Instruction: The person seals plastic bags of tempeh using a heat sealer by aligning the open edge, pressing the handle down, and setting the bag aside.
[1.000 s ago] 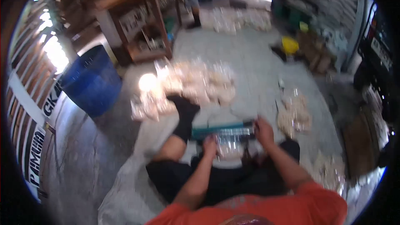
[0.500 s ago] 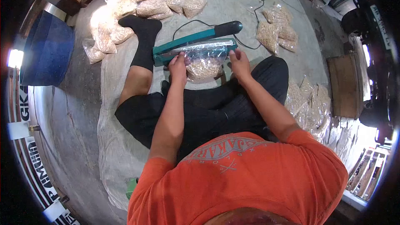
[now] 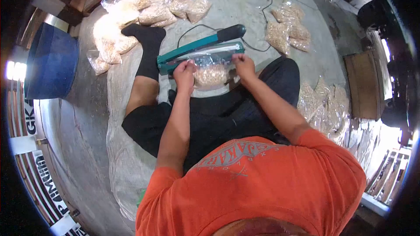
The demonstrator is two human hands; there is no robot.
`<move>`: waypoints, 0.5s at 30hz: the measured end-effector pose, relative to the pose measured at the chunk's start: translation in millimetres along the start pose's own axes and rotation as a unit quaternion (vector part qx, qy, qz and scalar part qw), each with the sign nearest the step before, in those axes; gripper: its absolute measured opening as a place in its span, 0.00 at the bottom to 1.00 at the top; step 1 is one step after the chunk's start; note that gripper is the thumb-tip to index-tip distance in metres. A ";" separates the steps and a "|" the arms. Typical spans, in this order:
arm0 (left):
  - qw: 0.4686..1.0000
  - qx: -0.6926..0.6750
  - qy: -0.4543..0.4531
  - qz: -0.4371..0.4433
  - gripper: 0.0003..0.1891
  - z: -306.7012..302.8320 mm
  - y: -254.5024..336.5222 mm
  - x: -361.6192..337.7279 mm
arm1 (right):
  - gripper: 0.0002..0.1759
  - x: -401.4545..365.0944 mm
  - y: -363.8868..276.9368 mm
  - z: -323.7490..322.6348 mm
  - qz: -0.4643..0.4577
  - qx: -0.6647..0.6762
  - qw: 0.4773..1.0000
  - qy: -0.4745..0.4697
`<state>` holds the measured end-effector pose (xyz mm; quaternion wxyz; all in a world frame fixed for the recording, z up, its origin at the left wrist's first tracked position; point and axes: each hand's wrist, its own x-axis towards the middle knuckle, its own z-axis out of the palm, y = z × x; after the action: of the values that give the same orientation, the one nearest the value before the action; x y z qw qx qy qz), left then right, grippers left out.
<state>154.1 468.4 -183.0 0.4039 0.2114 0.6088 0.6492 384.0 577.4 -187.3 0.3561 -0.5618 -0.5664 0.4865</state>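
Note:
A clear plastic bag (image 3: 211, 77) of pale, small pieces lies in front of a teal impulse sealer (image 3: 164, 68). The bag's top edge reaches the sealer's base, under the raised arm with its black handle (image 3: 232, 32). My left hand (image 3: 184, 77) pinches the bag's upper left side, near the sealer's left end. At the upper right side, my right hand (image 3: 244, 67) has its fingers closed on the bag's film, close to the sealer's right end. The contents are bunched at the bag's bottom, between both hands.
Several filled bags (image 3: 155, 11) are piled at the back left, around my outstretched foot. More bags (image 3: 288, 28) lie at the back right and others (image 3: 323, 107) beside my right knee. A power cord (image 3: 265, 13) crosses the sheet (image 3: 236, 0). A blue tub (image 3: 52, 61) stands left.
My right hand has shifted from the sealer's right end onto the bag's upper right side. The bag sits slightly flatter, its top pulled across. The whole view has shifted a little.

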 end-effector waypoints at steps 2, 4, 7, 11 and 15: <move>0.998 0.057 -0.012 0.029 0.11 14.8 17.8 -17.9 | 0.25 -34.1 -10.0 -6.5 0.143 0.143 0.979 -0.022; 0.963 0.221 0.004 0.151 0.10 28.0 21.9 -34.0 | 0.17 -81.9 -31.5 -21.2 0.283 0.322 0.893 -0.134; 0.910 0.309 -0.046 0.271 0.08 64.8 71.1 -74.8 | 0.09 -126.9 -32.1 -22.3 0.444 0.412 0.771 -0.196; 0.858 0.283 -0.116 0.412 0.04 114.4 142.8 -146.6 | 0.22 -137.5 -30.3 -42.1 0.312 0.559 0.700 -0.316; 0.963 0.091 -0.126 0.222 0.04 108.9 192.5 -185.4 | 0.35 -157.3 -98.3 -126.7 0.150 0.589 0.718 -0.340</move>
<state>294.6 404.0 60.8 0.3022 0.4569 0.5478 0.6323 494.0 452.1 -36.7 0.3207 -0.1130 -0.1567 0.9273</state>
